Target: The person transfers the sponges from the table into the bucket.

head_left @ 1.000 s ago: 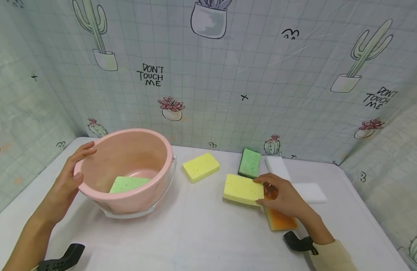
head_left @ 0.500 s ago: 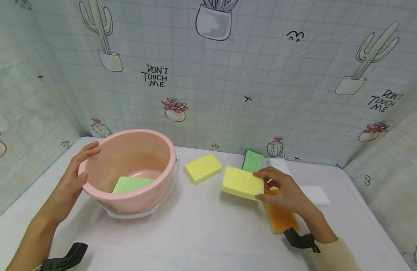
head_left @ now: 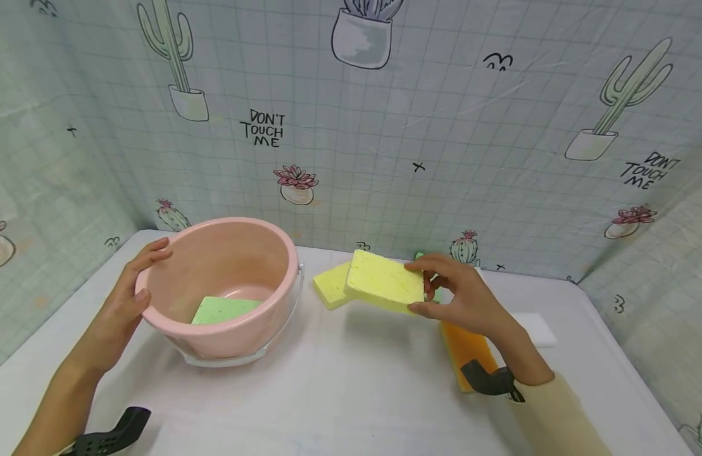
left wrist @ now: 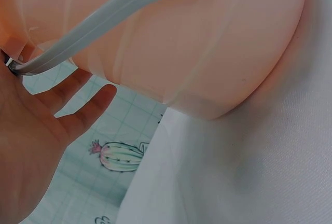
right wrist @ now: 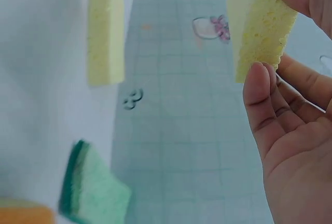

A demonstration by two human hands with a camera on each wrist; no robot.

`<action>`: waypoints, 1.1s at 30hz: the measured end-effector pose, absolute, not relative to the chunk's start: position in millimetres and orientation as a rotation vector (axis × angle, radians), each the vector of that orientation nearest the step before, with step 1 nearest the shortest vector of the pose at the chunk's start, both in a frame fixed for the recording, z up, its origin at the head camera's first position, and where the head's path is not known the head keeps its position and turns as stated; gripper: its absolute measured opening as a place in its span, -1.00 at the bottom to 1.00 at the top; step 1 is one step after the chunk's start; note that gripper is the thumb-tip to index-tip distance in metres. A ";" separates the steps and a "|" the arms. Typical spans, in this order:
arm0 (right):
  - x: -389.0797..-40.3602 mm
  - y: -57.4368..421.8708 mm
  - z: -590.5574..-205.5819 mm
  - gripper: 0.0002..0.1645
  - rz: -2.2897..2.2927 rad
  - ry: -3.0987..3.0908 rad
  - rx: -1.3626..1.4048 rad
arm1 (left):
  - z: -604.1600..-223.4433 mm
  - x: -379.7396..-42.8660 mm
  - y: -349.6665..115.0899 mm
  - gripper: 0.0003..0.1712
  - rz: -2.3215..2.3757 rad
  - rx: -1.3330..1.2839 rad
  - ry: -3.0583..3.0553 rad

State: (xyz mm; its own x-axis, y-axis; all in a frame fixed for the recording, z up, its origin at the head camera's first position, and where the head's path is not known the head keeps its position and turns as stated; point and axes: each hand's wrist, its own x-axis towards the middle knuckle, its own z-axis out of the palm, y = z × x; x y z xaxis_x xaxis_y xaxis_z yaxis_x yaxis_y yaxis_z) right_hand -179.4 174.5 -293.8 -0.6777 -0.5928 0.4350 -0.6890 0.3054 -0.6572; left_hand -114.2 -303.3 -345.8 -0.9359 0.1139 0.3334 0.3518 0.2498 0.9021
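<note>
My right hand [head_left: 467,294] pinches a yellow sponge [head_left: 385,280] by its right end, thumb on one edge and fingers on the other, and holds it raised above the white table. In the right wrist view, the sponge [right wrist: 264,27] shows its porous edge between thumb and fingertips. At the left, my left hand [head_left: 119,291] grips the rim of a pink bucket [head_left: 237,339], which is tilted toward me. Inside the bucket lies a light green sponge [head_left: 222,310]. The left wrist view has the bucket's outer wall [left wrist: 207,47] and its grey handle [left wrist: 98,27] by the hand.
Partly behind the held sponge lies another yellow sponge [head_left: 332,286]. A green scouring sponge [right wrist: 98,187] is mostly hidden behind my right hand in the head view. An orange-topped sponge [head_left: 464,348] and a white block [head_left: 535,330] lie at the right. Cactus-print cloth [head_left: 351,158] hangs behind the table.
My right hand has lifted the yellow sponge and carried it left, so it now overlaps the other yellow one in the head view. My left hand keeps its grip on the bucket.
</note>
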 end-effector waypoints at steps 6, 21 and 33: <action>-190.5 163.8 -288.2 -0.35 1.326 -2.391 1.263 | -346.3 -115.0 -305.0 -0.34 -1.771 -0.484 -2.296; -201.3 132.6 -274.7 -0.36 1.277 -2.315 1.381 | -348.1 -115.7 -305.1 -0.35 -1.773 -0.483 -2.295; -198.4 88.7 -262.0 -0.36 1.298 -2.219 1.474 | -348.2 -116.0 -304.8 -0.35 -1.756 -0.493 -2.299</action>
